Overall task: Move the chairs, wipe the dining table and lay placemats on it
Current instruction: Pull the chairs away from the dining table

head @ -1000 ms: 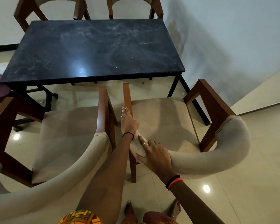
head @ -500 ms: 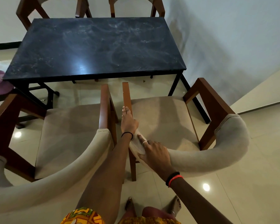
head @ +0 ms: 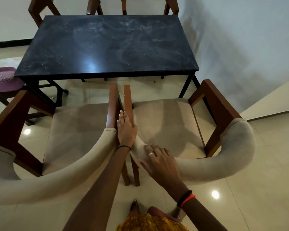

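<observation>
At the btm edge a yellow patterned garment (head: 150,222) is cut off by the frame, w/ one foot (head: 134,205) showing above it; the other foot is mostly hidden behind the right forearm. Right hand (head: 162,164), ring on one finger, lies on the padded curved back of the right chair (head: 165,124), fingers spread over the fabric; palm side is hidden, so can't tell how hard it bears down. Left hand (head: 126,130) rests on that chair's wooden left armrest, fingers straight and together along the wood, in the narrow gap next to the left chair (head: 77,130); the thumb is hard to make out. Both chairs stand side by side, armrests nearly touching, pulled clear of the dining table (head: 107,47); the left chair's back runs out of frame. Table top is dark, dusty and smeared. A purple stool (head: 2,79) sits at its left end, partly hidden under the corner. Two far chairs (head: 38,9) are cut off at the top edge.
</observation>
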